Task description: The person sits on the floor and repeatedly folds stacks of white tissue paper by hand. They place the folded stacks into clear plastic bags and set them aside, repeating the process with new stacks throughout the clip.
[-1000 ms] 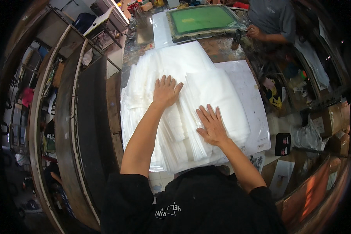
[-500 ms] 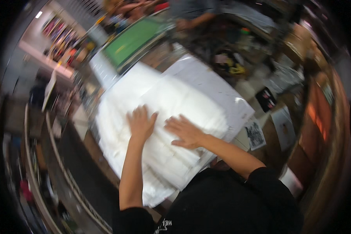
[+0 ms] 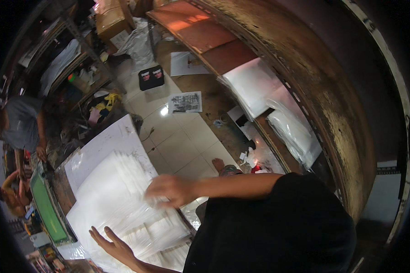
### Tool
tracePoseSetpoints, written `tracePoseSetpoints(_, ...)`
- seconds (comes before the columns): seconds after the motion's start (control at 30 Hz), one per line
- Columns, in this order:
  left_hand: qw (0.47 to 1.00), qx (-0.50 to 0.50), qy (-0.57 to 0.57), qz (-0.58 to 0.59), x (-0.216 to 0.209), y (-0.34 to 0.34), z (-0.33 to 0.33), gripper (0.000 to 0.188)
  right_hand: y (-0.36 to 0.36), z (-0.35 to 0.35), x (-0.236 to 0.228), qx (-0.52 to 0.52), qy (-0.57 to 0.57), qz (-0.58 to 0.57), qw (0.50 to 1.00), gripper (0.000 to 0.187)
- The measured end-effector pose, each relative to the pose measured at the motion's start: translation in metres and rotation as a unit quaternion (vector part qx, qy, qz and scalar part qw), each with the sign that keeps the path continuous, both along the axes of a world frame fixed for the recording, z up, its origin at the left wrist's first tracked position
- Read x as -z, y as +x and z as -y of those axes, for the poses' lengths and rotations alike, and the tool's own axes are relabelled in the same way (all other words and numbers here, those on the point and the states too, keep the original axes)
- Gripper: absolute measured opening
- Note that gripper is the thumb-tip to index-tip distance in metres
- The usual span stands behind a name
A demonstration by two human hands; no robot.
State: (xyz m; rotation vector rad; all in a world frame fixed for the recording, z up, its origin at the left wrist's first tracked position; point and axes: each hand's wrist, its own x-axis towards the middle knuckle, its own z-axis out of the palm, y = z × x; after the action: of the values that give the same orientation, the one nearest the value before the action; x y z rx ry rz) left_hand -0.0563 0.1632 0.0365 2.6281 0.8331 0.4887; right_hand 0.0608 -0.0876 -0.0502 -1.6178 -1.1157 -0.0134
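A broad, thick pile of thin white sheets (image 3: 107,191) lies spread in front of me, its layers fanned and uneven at the near edges. Resting at the pile's left side, my left hand (image 3: 111,245) is open, with the fingers apart. At the right edge is my right hand (image 3: 171,190), smeared by motion; whether its fingers hold a sheet does not show. Under the far part of the pile a pale, stained board (image 3: 127,136) sticks out.
A green screen-print frame (image 3: 48,209) stands at the left, near a person in grey (image 3: 23,123). Beyond the board, a black printed cloth (image 3: 151,78) and a printed sheet (image 3: 185,102) lie on the floor. Plastic-wrapped white packs (image 3: 253,86) rest on the right-hand shelf.
My view has swung to the right, bringing the shelf with packs into sight. Both hands lay flat on the pile before; the right has moved to its right edge, the left to its left side.
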Motion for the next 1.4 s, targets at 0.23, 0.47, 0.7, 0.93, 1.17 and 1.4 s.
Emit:
tracePoseSetpoints(0.23,0.936,0.296,-0.187,0.033,-0.009,0.018,0.146,0.043,0.064,0.233,0.043,0.507,-0.430,-0.008,0.746,0.080)
tracePoseSetpoints(0.47,0.852,0.415,-0.312,-0.067,0.041,-0.026,0.245,0.039,0.105,0.319,0.093,0.498,-0.652,-0.077,0.567,0.097)
tracePoseSetpoints(0.7,0.772,0.321,-0.533,-0.128,0.114,-0.052,0.306,0.030,0.120,0.324,0.083,0.479,-0.560,0.015,0.676,0.018)
tracePoseSetpoints(0.93,0.559,0.105,-0.818,-0.084,0.232,0.025,0.345,0.053,0.085,0.294,0.066,0.424,-0.489,0.114,0.753,0.010)
tracePoseSetpoints(1.17,0.425,-0.026,-0.904,-0.029,0.211,0.123,0.352,0.053,-0.019,0.205,0.084,0.331,-0.358,0.173,0.856,0.015)
tracePoseSetpoints(1.4,0.490,-0.062,-0.870,0.012,0.277,0.038,0.285,0.051,-0.076,0.177,0.115,0.244,-0.185,0.021,0.952,0.031)
